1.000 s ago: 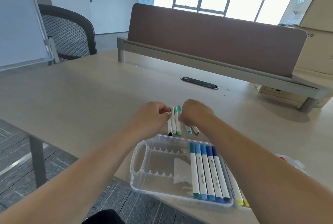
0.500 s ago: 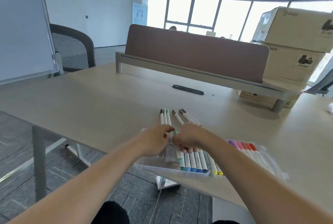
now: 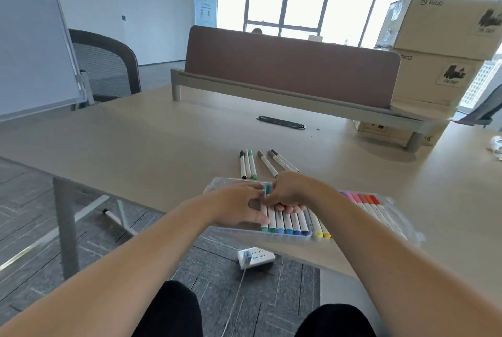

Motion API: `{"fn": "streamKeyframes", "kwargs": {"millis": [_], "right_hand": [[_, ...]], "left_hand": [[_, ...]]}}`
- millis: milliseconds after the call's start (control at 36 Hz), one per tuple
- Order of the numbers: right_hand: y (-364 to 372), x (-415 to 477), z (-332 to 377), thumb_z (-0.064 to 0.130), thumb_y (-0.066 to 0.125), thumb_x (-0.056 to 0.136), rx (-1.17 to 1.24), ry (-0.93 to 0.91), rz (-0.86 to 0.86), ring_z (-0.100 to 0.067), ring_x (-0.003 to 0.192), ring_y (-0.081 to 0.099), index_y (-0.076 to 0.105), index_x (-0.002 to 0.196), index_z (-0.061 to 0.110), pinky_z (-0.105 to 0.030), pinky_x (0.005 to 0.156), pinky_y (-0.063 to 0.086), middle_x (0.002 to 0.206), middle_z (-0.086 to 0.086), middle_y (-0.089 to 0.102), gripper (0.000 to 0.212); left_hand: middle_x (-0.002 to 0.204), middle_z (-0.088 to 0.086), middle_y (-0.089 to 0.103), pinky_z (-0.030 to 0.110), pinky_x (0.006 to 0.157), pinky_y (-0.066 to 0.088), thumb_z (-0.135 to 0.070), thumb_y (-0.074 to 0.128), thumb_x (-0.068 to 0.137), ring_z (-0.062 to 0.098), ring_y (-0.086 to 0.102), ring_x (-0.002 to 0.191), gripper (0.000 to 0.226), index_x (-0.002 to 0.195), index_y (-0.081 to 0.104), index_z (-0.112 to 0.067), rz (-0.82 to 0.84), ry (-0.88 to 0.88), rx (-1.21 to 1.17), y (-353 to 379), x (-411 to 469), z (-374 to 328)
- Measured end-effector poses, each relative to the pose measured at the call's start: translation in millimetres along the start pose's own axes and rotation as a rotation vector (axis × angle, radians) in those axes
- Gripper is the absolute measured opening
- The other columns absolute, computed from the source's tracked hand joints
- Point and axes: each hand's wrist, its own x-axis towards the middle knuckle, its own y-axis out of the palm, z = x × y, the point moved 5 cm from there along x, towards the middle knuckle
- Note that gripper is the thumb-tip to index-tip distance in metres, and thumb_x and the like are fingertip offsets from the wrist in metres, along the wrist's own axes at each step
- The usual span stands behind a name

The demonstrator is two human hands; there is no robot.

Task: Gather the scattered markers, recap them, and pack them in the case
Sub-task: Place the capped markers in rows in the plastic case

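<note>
Right hand [image 3: 288, 194] pinches the top end of a teal marker [image 3: 267, 189], fingers curled. Left hand [image 3: 239, 205] has its fingertips on the same marker; pinch or plain touch, cannot tell. Both hands sit over the clear case [image 3: 220, 183] at the near edge of the table [image 3: 163, 146]. The teal marker lies in the case, at the left end of the blue markers [image 3: 290, 225]. Pink and red markers [image 3: 365, 202] lie just right of the case. Loose markers [image 3: 251, 164] lie on the table just behind it.

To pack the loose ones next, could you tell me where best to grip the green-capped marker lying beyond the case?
I'd pinch the green-capped marker at its white mid-barrel from above: it lies flat, tight against a neighbour on its left.
</note>
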Motion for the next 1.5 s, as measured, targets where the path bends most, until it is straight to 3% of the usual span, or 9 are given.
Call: {"fn": "streamKeyframes", "kwargs": {"millis": [222, 361, 472, 556, 667, 889, 1083, 1361, 1500], "right_hand": [[3, 7, 3, 0.021, 0.049, 0.101, -0.089, 0.042, 0.124, -0.007, 0.026, 0.036, 0.047, 0.062, 0.012, -0.011, 0.035, 0.029, 0.034, 0.006, 0.041, 0.039], [0, 19, 8, 0.027, 0.055, 0.099, -0.118, -0.007, 0.065, -0.014, 0.048, 0.045, 0.061, 0.081, 0.008, -0.021, 0.046, 0.037, 0.066, -0.006, 0.056, 0.026], [-14, 37, 16, 0.019, 0.054, 0.098, -0.249, -0.023, -0.173, -0.023, 0.079, 0.065, 0.066, 0.103, 0.000, -0.032, 0.077, 0.053, 0.105, -0.016, 0.069, 0.023], [-26, 52, 17, 0.015, 0.048, 0.098, -0.225, 0.004, -0.294, -0.025, 0.096, 0.060, 0.055, 0.128, -0.002, -0.031, 0.078, 0.047, 0.125, -0.019, 0.060, 0.035], [-33, 73, 21, 0.012, 0.042, 0.100, -0.144, 0.046, -0.289, -0.027, 0.107, 0.059, 0.054, 0.125, 0.002, -0.035, 0.089, 0.048, 0.121, -0.009, 0.058, 0.030], [-42, 115, 35, 0.008, 0.049, 0.091, -0.182, 0.114, -0.236, -0.021, 0.064, 0.051, 0.054, 0.075, 0.006, -0.031, 0.067, 0.045, 0.072, -0.007, 0.053, 0.018], [-41, 131, 39, 0.007, 0.051, 0.092, -0.293, 0.205, -0.123, -0.020, 0.057, 0.051, 0.054, 0.072, 0.004, -0.031, 0.062, 0.045, 0.071, -0.009, 0.056, 0.020], [-52, 119, 39, 0.022, 0.056, 0.085, -0.148, 0.076, -0.328, -0.023, 0.067, 0.060, 0.057, 0.073, 0.011, -0.031, 0.064, 0.049, 0.073, -0.006, 0.060, 0.017], [-46, 76, 41, 0.019, 0.050, 0.089, -0.162, 0.028, -0.191, -0.026, 0.061, 0.063, 0.063, 0.067, 0.004, -0.031, 0.067, 0.053, 0.069, -0.012, 0.066, 0.029]], "left_hand": [[0.161, -0.014, 0.020, 0.035, 0.116, 0.021, -0.071, 0.049, 0.085, 0.010, 0.019, 0.147, 0.074, 0.148, 0.039, -0.033, 0.031, -0.028, 0.053, -7, 1, -5], [0.127, -0.008, 0.065, 0.037, 0.096, 0.051, -0.046, 0.057, 0.093, 0.012, 0.065, 0.108, 0.047, 0.138, 0.052, -0.034, 0.047, -0.105, -0.221, -14, -1, 6], [0.125, -0.004, 0.066, 0.020, 0.085, 0.043, -0.033, 0.063, 0.094, 0.009, 0.062, 0.104, 0.039, 0.130, 0.062, -0.019, -0.233, -0.207, -0.577, -35, -3, 21], [0.112, -0.003, 0.071, 0.024, 0.083, 0.051, -0.026, 0.061, 0.095, 0.014, 0.066, 0.099, 0.026, 0.118, 0.069, -0.015, -0.387, -0.243, -0.696, -47, -2, 33], [0.098, 0.008, 0.073, 0.044, 0.089, 0.055, -0.023, 0.058, 0.095, 0.027, 0.069, 0.091, 0.018, 0.106, 0.071, -0.015, -0.461, -0.325, -0.737, -57, 7, 50], [0.090, 0.006, 0.073, 0.047, 0.077, 0.057, -0.022, 0.055, 0.095, 0.035, 0.068, 0.084, 0.018, 0.085, 0.068, -0.030, -0.504, -0.350, -0.750, -62, 27, 68], [0.090, 0.003, 0.072, 0.045, 0.082, 0.057, -0.023, 0.056, 0.094, 0.028, 0.068, 0.085, 0.014, 0.092, 0.070, -0.026, -0.500, -0.352, -0.737, -57, 38, 76], [0.086, -0.006, 0.065, 0.038, 0.085, 0.054, -0.027, 0.053, 0.096, 0.017, 0.064, 0.083, 0.017, 0.101, 0.068, -0.021, -0.465, -0.372, -0.661, -57, 24, 69], [0.100, -0.003, 0.069, 0.033, 0.082, 0.051, -0.026, 0.054, 0.097, 0.018, 0.065, 0.090, 0.019, 0.108, 0.068, -0.020, -0.437, -0.388, -0.612, -54, 10, 58]]}}
